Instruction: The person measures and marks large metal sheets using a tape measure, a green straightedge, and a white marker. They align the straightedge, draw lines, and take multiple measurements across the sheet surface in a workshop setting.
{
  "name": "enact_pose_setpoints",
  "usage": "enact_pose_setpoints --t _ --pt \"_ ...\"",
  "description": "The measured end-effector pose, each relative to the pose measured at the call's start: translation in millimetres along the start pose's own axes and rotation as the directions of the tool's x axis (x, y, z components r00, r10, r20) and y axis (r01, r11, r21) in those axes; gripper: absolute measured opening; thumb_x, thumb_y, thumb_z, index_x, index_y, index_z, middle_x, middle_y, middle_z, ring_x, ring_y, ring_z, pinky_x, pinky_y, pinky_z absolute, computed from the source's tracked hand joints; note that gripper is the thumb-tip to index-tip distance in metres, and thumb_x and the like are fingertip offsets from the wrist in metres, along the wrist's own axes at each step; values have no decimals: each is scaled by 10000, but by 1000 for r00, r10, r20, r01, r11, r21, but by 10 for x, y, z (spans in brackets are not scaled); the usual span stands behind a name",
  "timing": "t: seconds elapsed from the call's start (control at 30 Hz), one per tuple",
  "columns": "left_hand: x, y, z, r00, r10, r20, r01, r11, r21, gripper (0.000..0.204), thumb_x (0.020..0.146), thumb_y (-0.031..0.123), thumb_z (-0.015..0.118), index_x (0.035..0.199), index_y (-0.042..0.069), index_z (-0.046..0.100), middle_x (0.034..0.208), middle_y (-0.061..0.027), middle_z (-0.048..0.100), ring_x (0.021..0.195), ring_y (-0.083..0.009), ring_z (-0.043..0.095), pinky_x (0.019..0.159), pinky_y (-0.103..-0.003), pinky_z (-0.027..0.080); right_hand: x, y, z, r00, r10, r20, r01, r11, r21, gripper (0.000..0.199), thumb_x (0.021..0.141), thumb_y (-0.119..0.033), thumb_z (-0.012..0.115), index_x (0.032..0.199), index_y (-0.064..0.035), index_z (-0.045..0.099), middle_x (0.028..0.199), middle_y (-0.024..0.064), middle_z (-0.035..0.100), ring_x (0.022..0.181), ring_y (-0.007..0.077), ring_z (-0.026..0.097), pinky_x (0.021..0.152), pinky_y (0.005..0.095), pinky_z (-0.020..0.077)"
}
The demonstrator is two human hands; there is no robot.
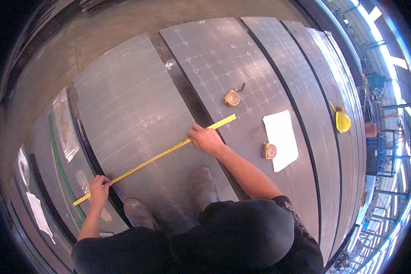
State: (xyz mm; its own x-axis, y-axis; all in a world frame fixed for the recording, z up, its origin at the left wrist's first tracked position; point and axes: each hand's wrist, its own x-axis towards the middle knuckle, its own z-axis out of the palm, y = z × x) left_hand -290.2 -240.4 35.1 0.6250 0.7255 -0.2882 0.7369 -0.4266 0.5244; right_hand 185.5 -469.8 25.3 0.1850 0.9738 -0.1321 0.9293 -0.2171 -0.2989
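Observation:
A yellow measuring tape strip lies slantwise across a grey metal plate marked with thin pale lines. My left hand pinches the strip at the plate's left edge, and a short end of it sticks out past my fingers to the left. Higher up and to the right, my right hand grips the strip near its other end, which reaches over the gap onto the neighbouring plate. No case shows at either end of the strip. My boots stand on the lined plate.
On the neighbouring plate, drawn with a grid of small circles, sits a tape measure. Another tape measure rests against white paper sheets. A yellow hard hat lies farther right. Dark gaps separate the plates; a green strip runs at left.

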Motion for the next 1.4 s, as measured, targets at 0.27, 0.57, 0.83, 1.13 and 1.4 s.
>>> enact_pose_setpoints --t 0.27,0.57,0.83,1.13,1.4 --pt "153 -73 35 992 116 44 -122 978 167 160 782 89 736 898 11 658 885 -175 620 910 -391 611 824 -475 481 102 38 -80 993 80 82 -86 994 70 147 903 -161 588 1015 -82 639 1005 133 635 868 374 712 721 511 585" --pt "17 162 2 999 26 19 -25 998 -55 159 782 1 713 915 -20 629 904 -162 627 883 -365 633 782 -420 501 67 -36 -140 996 91 24 -94 986 140 138 879 -135 591 996 -74 631 1048 135 632 826 378 713 704 509 581" --pt "213 163 -83 990 142 8 -142 986 93 191 822 153 728 929 21 641 907 -172 598 917 -408 601 803 -468 490 161 60 -212 998 69 -7 -67 989 130 174 924 -177 592 1069 -102 653 1078 145 647 911 379 688 785 503 568" --pt "402 264 -81 990 93 109 -95 995 18 147 744 19 741 864 16 657 874 -159 637 918 -368 641 820 -460 511 231 47 -453 992 36 121 -52 990 134 115 909 -176 656 995 -99 653 971 115 632 893 388 656 775 493 528" --pt "449 207 -56 976 10 219 -27 997 75 138 724 29 756 823 4 663 912 -181 664 917 -383 655 809 -468 524 241 -32 -346 995 7 102 -23 986 164 105 897 -186 666 973 -114 658 950 112 624 861 382 662 759 496 542"
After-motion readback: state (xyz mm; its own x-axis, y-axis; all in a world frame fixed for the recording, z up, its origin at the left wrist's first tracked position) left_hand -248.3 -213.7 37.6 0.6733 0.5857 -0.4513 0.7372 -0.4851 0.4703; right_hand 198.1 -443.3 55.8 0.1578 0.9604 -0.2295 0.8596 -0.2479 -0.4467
